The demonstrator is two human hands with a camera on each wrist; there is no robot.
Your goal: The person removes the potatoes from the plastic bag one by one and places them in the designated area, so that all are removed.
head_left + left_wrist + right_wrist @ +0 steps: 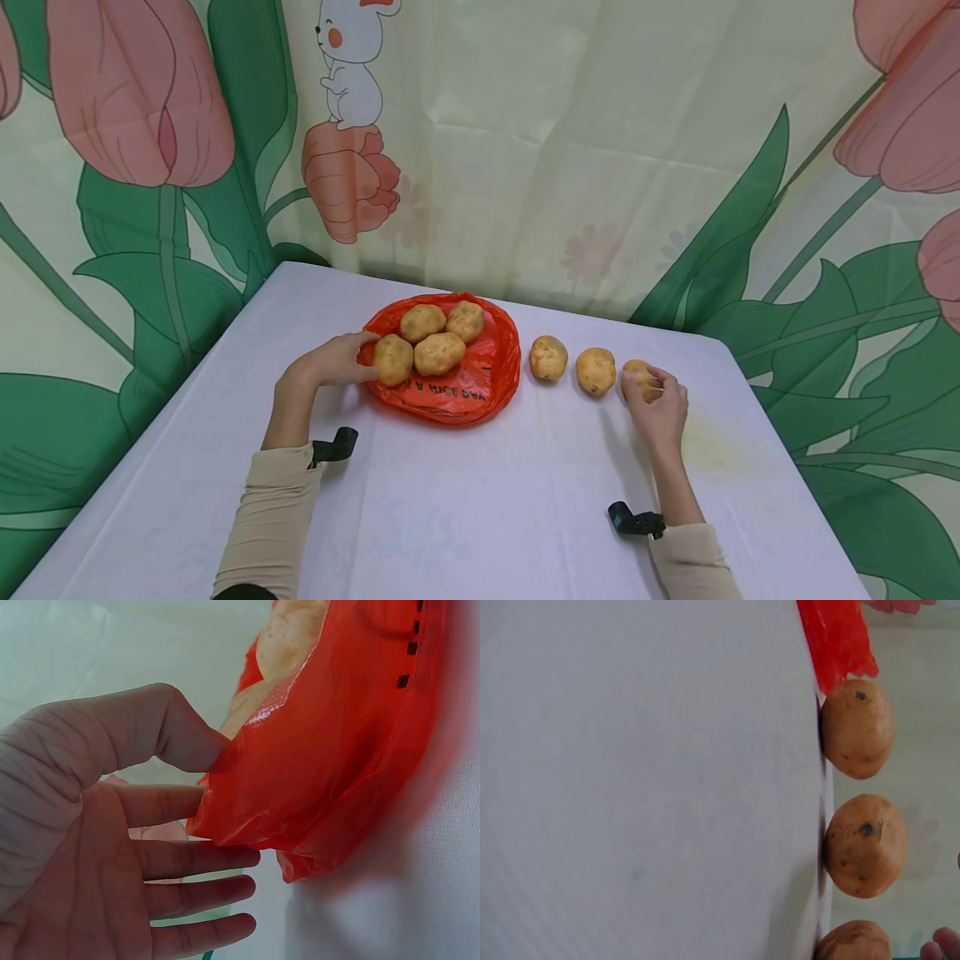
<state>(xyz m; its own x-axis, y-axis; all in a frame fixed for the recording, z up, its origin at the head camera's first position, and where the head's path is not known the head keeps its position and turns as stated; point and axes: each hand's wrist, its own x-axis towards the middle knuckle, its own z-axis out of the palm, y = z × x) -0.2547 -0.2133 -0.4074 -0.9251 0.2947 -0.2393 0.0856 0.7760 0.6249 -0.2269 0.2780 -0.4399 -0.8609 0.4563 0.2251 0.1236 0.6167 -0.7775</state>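
Note:
In the head view, a red plastic bag (480, 392) with its rim spread wide lies on the table with several potatoes (439, 354) in it. My left hand (337, 360) is at the bag's left side, close by the leftmost potato (393, 360). The left wrist view shows that thumb and index finger pinch the bag's edge (277, 772), while the other fingers stretch out straight. Right of the bag, three potatoes stand in a row. Over the last potato (855, 941) is my right hand (658, 408), its fingertips (946, 943) apart from the potato in the right wrist view.
The other two potatoes of the row, one beside the bag (548, 358) and one in the middle (596, 372), sit near the back edge. A white cloth covers the table (465, 517). Behind it hangs a curtain (510, 183) with printed tulips and a rabbit.

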